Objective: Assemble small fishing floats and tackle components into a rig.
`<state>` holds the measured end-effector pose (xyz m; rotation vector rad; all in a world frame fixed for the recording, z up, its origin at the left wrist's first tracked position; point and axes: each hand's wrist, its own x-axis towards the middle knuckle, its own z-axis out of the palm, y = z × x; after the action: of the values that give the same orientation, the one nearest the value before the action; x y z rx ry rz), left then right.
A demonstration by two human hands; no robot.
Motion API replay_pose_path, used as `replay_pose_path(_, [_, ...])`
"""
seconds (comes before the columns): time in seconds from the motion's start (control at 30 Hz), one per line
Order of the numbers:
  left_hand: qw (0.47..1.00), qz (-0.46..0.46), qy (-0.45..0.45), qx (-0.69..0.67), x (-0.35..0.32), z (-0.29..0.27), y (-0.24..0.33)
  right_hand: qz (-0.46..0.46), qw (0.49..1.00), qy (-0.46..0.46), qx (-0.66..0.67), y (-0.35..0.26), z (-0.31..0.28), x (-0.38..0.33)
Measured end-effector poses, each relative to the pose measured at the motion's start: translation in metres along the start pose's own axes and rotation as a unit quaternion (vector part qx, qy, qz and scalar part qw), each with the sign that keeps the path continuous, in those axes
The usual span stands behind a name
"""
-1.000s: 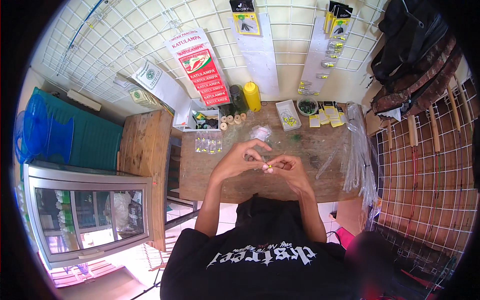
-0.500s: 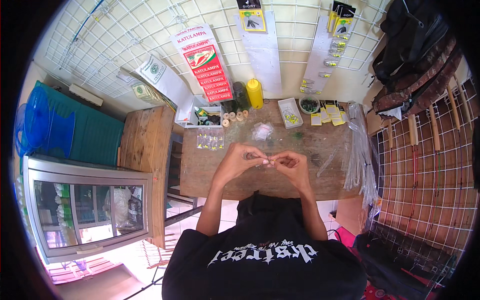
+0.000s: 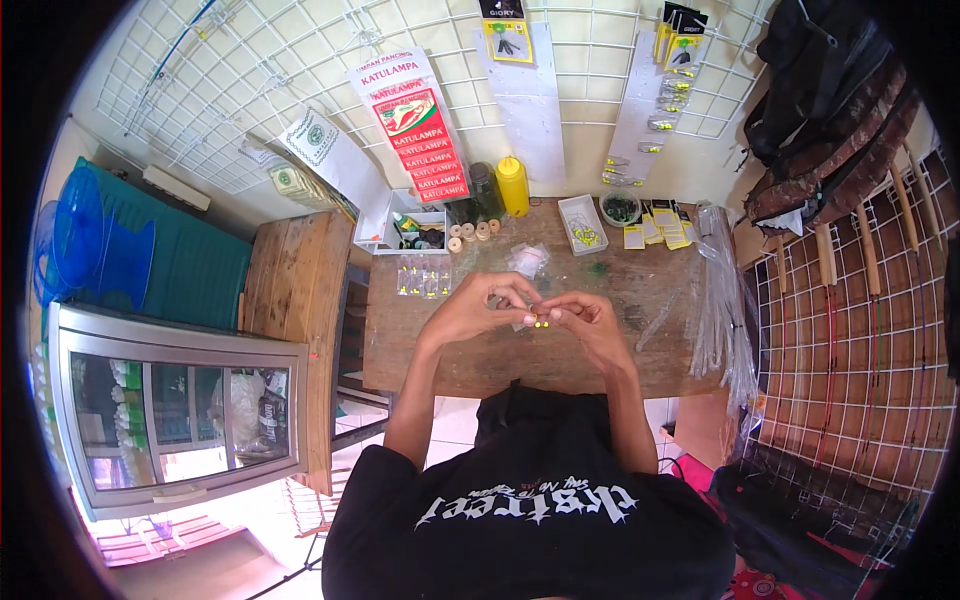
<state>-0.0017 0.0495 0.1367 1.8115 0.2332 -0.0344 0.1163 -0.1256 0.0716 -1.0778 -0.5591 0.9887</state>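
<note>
A small piece with yellow beads (image 3: 541, 319) sits pinched between the fingertips of both hands, held just above the middle of the wooden tabletop (image 3: 560, 355). The left hand (image 3: 478, 305) is curled almost closed, thumb and fingers gripping the piece from its side; the right hand (image 3: 590, 317) is likewise closed on it, fingers bent in. What exactly the piece is, is too small to tell. Just beyond the hands lies a clear plastic bag (image 3: 527, 260), and to the left of it a strip of small packets (image 3: 422, 281). Farther back stand a yellow bottle (image 3: 512, 186), a white tray (image 3: 583, 224) and a small round bowl (image 3: 621, 208). Long clear sleeves (image 3: 716, 300) lie along the right edge.
</note>
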Motion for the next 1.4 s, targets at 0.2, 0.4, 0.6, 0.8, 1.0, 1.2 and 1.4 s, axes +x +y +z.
replay_pose_path(0.2, [0.999,-0.003,-0.040,-0.018,0.005,-0.003,0.002,0.037,0.997,-0.054,-0.028,-0.009,0.000,0.003])
replay_pose_path(0.4, [0.998,-0.016,-0.038,-0.054,0.006,-0.006,0.001,-0.013,0.999,-0.051,0.001,-0.009,0.007,0.002])
replay_pose_path(0.6, [0.996,-0.021,-0.041,-0.077,0.006,-0.009,0.001,-0.053,0.997,-0.033,-0.047,-0.004,0.008,0.003])
replay_pose_path(0.8, [0.995,-0.019,-0.050,-0.088,0.006,-0.011,-0.002,-0.040,0.998,-0.025,-0.040,-0.008,0.011,0.003])
replay_pose_path(1.0, [0.995,-0.019,-0.046,-0.087,0.006,-0.012,0.003,-0.052,0.998,-0.033,-0.020,-0.004,0.007,0.003])
replay_pose_path(1.2, [0.994,-0.024,-0.042,-0.099,0.006,-0.013,0.005,-0.039,0.999,-0.035,-0.006,-0.006,0.007,0.002])
replay_pose_path(1.4, [0.994,-0.019,-0.042,-0.096,0.006,-0.013,0.009,-0.026,0.999,-0.034,0.020,-0.012,0.009,0.005])
